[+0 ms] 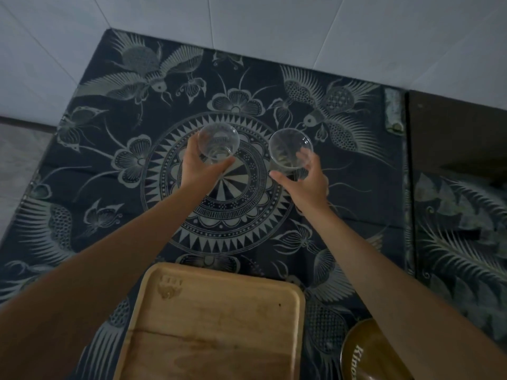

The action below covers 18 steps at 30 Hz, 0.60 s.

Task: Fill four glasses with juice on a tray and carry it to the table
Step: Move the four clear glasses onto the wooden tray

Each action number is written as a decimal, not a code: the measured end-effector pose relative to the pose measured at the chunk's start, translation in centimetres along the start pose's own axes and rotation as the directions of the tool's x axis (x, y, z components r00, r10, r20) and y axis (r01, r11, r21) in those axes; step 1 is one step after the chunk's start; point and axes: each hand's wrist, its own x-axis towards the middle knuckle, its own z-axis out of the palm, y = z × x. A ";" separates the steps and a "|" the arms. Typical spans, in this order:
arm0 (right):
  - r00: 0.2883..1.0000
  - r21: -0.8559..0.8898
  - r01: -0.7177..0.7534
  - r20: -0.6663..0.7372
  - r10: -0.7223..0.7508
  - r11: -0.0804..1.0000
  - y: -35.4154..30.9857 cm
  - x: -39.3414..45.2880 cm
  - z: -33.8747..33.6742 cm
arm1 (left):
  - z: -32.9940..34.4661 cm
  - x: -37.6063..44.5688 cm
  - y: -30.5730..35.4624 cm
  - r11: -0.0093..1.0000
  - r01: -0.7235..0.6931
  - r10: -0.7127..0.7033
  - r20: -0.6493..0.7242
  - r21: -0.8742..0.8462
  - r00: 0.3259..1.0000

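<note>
Two clear glasses stand over the middle of a dark patterned tablecloth [109, 165]. My left hand [201, 167] wraps around the left glass [218, 141]. My right hand [304, 179] curls around the right glass [290, 150], fingers on its far side, thumb on the near side. Both glasses look empty. A wooden tray [214, 322] lies bare at the near edge, below my arms.
A round dark object with white lettering [362, 355] sits at the bottom right beside the tray. A second dark surface [455, 138] adjoins the table on the right. White tiled floor [274, 28] lies beyond the far edge.
</note>
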 end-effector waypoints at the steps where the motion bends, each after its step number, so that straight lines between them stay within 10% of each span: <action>1: 1.000 -0.010 0.012 -0.002 -0.012 1.000 0.0 0.1 0.0 | 0.1 -0.1 0.1 1.000 -0.001 0.001 -0.004 0.003 1.000; 18: 0.992 -0.004 0.111 -0.051 -0.111 0.994 -2.9 -5.8 -4.3 | -5.1 -5.7 1.6 0.996 -0.087 0.087 -0.016 0.019 0.996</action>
